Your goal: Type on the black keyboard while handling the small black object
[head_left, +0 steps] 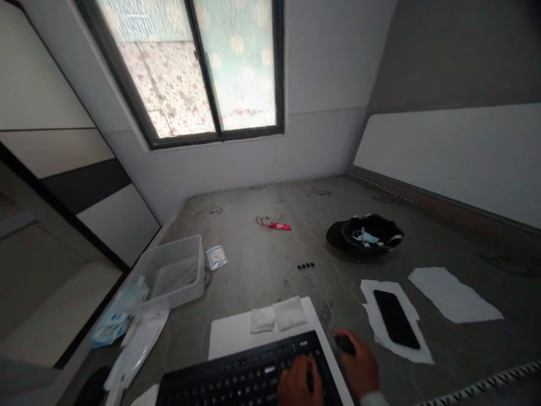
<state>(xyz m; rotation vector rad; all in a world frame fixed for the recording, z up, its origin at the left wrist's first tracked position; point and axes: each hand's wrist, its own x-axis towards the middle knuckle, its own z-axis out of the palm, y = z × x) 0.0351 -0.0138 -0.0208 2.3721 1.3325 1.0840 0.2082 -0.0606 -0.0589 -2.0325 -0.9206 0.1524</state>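
A black keyboard (236, 378) lies on a white sheet (228, 332) at the near edge of a grey mattress (262, 270). My left hand (296, 386) rests on the keyboard's right end with its fingers curled over the keys; whether it grips one is unclear. My right hand (361, 366) is just to the right of the keyboard, closed on a small black object (343, 343). Two white folded pads (276, 317) lie on the sheet beyond the keyboard. Three small black caps (305, 265) sit in a row further out.
A black phone (396, 318) lies on torn white paper to the right, and another white sheet (454, 293) beyond it. Also here are a black hat holding a face mask (366, 234), a red packet (276, 225), a clear plastic bin (173, 273), a small sachet (216, 257) and plastic bags (122, 327) at the left.
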